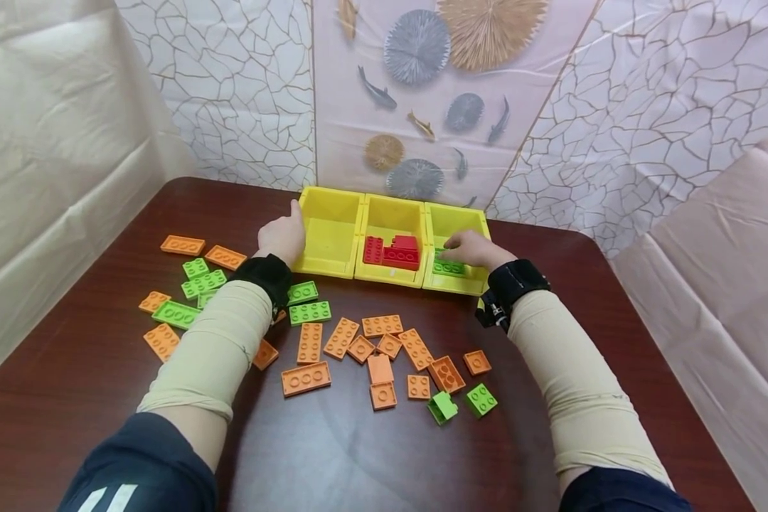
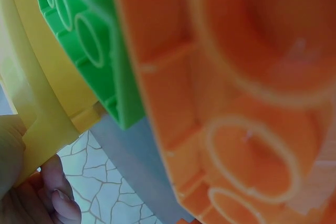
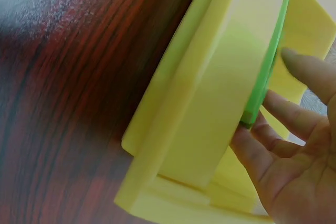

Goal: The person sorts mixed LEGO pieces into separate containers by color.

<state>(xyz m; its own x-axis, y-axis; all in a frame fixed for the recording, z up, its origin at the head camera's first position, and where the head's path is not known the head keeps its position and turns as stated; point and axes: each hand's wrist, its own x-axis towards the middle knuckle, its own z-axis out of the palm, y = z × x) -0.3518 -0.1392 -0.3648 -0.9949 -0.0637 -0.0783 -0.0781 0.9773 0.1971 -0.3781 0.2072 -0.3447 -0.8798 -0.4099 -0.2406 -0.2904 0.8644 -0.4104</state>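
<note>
Left wrist view: orange brick (image 2: pixel 236 103) blurred, cut off; length uncertain.

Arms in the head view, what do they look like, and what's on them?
The left sleeve is dark blue with white stripes; the right sleeve is dark blue too. Tan wraps cover both forearms, with black wristbands above. The left hand and right hand are bare.

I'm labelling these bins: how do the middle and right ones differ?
The middle bin holds red bricks; the right bin, at least one green brick. The right hand has its grip inside the right bin, not the middle bin. Both are yellow and open-topped, standing in one row.
</note>
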